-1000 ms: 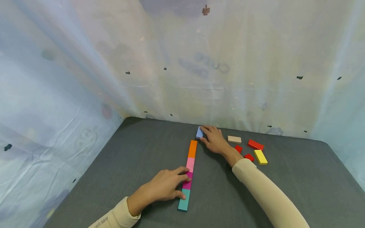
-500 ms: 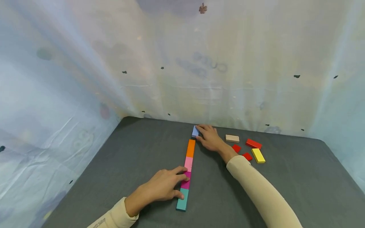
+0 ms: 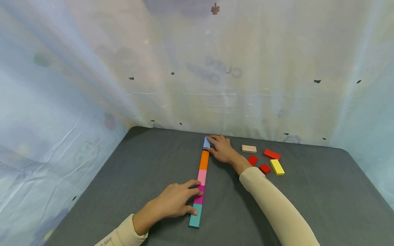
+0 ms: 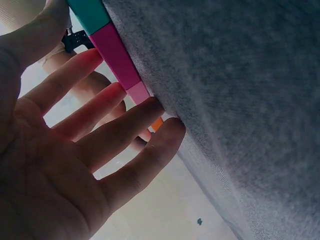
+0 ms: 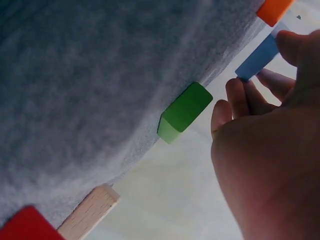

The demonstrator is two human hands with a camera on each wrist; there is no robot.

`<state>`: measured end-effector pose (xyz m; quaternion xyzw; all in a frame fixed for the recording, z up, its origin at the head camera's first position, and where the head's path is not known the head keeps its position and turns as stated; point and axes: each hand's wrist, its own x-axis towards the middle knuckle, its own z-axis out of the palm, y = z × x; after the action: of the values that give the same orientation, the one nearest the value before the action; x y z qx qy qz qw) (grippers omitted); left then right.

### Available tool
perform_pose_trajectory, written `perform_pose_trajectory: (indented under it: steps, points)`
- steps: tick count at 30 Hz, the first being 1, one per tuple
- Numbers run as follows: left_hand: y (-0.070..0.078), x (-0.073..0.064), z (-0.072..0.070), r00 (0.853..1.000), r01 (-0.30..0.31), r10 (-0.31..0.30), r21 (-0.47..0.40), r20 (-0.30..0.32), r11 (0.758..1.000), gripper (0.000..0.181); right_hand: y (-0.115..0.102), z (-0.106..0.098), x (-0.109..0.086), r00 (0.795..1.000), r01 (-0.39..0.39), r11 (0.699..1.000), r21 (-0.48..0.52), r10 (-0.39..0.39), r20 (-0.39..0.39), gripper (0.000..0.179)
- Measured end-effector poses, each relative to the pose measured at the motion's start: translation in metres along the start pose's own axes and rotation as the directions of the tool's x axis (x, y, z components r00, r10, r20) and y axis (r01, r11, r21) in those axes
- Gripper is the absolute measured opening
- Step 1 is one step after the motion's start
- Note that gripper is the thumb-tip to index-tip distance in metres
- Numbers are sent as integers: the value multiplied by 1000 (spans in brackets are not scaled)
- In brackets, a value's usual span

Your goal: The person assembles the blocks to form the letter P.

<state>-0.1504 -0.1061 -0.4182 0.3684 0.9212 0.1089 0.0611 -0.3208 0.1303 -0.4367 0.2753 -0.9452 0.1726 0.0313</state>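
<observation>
My right hand point(image 3: 222, 150) pinches a light blue wooden block point(image 3: 206, 142) between thumb and fingers at the far end of a straight row. Nearest to it is an orange block point(image 3: 204, 160); whether they touch I cannot tell. Toward me follow a light pink block point(image 3: 201, 176), a magenta block point(image 3: 198, 199) and a teal block point(image 3: 195, 218). Over the near part of the row rests my left hand point(image 3: 173, 201), fingers spread, its fingertips on or beside the pink, magenta and teal blocks. The left wrist view shows its palm and loosely bent fingers point(image 4: 135, 172).
A green block point(image 5: 187, 107) stands beside my right hand in the right wrist view. To the right lie a plain wood block point(image 3: 249, 149), several red blocks point(image 3: 272, 154) and a yellow block point(image 3: 277, 167). A patterned sheet point(image 3: 197, 102) hangs behind the dark table point(image 3: 147, 160).
The light blue block has come closer to the orange block, drawn nearer by my right hand, so the gap has narrowed. My left hand stays on the row. The head view has shifted slightly.
</observation>
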Motion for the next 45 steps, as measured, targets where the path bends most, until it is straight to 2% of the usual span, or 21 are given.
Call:
perform_pose_trajectory:
  steps: [6,11,23,45]
  points:
    - [1,-1,2,1000,-13,13,-8,-5,1000,54,0,1,-4,999,13,1000,7,-13,48,55]
    - [-1,-1,1,1000,-15,15,-3,-9,1000,54,0,1,-2,999,22,1000,13,-23,49,54]
    - [-1,0,-2,1000,-2,3,-15,8,1000,54,3,2,2,996,-22,998,64,17,87,51]
    - [-1,0,-2,1000,-14,14,-16,-12,1000,55,6,4,4,1000,4,999,54,-6,30,43]
